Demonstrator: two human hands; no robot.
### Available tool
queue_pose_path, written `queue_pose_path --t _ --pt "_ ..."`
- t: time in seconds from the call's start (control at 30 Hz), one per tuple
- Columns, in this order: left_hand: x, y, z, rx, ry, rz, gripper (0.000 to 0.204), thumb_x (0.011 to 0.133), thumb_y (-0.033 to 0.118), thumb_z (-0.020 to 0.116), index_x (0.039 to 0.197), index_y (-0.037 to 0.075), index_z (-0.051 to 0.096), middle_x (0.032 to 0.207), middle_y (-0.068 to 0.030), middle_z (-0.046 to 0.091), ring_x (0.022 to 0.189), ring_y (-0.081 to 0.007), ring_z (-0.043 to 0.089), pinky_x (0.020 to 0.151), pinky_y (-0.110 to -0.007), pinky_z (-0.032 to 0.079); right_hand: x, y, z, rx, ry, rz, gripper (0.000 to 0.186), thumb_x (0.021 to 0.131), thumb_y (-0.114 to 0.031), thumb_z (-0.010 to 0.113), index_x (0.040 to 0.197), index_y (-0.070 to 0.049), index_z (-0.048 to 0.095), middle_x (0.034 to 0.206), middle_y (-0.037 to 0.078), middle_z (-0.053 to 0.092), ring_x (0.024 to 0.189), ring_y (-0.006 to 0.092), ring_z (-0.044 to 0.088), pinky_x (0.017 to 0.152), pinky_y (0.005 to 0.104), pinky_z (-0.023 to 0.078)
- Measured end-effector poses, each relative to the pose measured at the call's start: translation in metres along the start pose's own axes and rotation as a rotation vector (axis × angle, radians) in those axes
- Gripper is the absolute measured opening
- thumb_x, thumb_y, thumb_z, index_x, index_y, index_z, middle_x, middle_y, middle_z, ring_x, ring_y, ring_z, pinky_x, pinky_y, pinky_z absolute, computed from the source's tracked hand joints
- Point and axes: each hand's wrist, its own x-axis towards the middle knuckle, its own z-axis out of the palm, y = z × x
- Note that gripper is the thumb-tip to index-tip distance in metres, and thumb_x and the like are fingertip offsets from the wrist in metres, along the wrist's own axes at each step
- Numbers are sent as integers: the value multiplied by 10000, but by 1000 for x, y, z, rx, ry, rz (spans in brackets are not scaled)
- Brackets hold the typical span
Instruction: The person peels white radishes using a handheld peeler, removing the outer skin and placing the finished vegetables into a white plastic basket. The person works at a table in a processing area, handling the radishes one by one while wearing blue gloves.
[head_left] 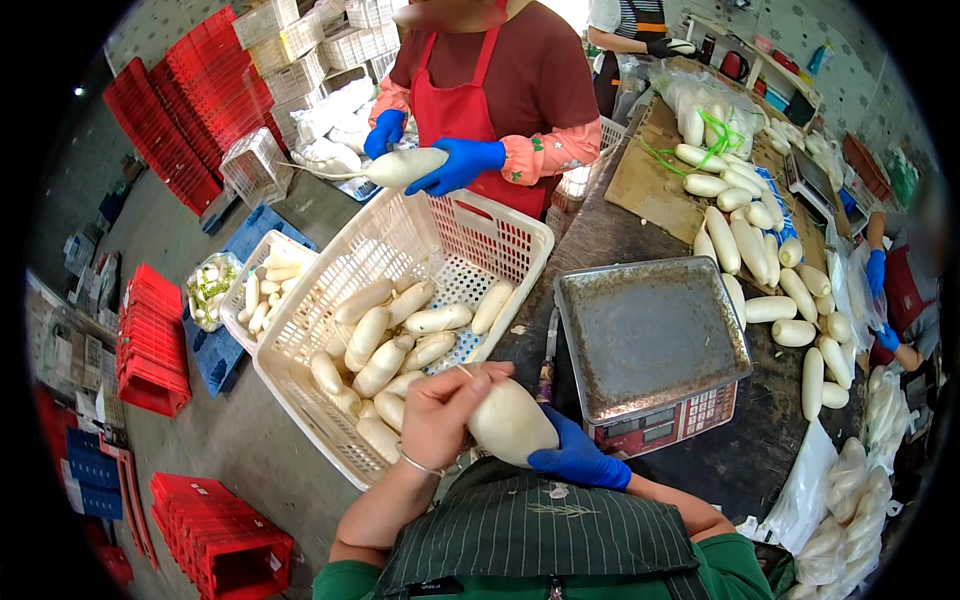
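A thick white daikon radish (pixel 512 424) is held close in front of my apron, over the near edge of a white plastic crate. My bare left hand (pixel 442 412), with a bracelet at the wrist, is closed at its thin root end, fingers pinched together. At the thick end my right hand (pixel 582 456), in a blue glove, grips the radish from the right. The white crate (pixel 300 425) below my left hand holds several daikon radishes (pixel 378 362). Just right of the crate, a narrow knife-like tool (pixel 548 362) lies along the table edge.
A scale (pixel 650 335) with a worn metal pan stands on the dark table. Radishes (pixel 748 250) lie piled beyond it, beside plastic bags (pixel 850 500). Across the crate, a co-worker in a red apron (pixel 460 95) holds another radish (pixel 405 166). Red crates (pixel 215 540) stand on the floor at left.
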Motion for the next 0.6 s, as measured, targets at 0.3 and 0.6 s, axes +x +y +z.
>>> queue_pose_path --t 0.3,0.6 --pt "10 -8 -20 -378 80 -189 263 899 170 524 969 -70 604 983 -177 636 826 -213 645 754 -319 529 0 47 -15 633 -254 231 749 856 -505 493 1344 23 283 1247 196 470 1110 245 509 884 359 452" --pt "25 -17 -62 -460 272 -25 204 889 233 537 974 57 597 934 -67 639 778 -161 622 652 -286 534 1 21 -23 926 -216 220 699 903 -586 268 1357 -56 312 1182 191 535 736 186 600 604 269 469"
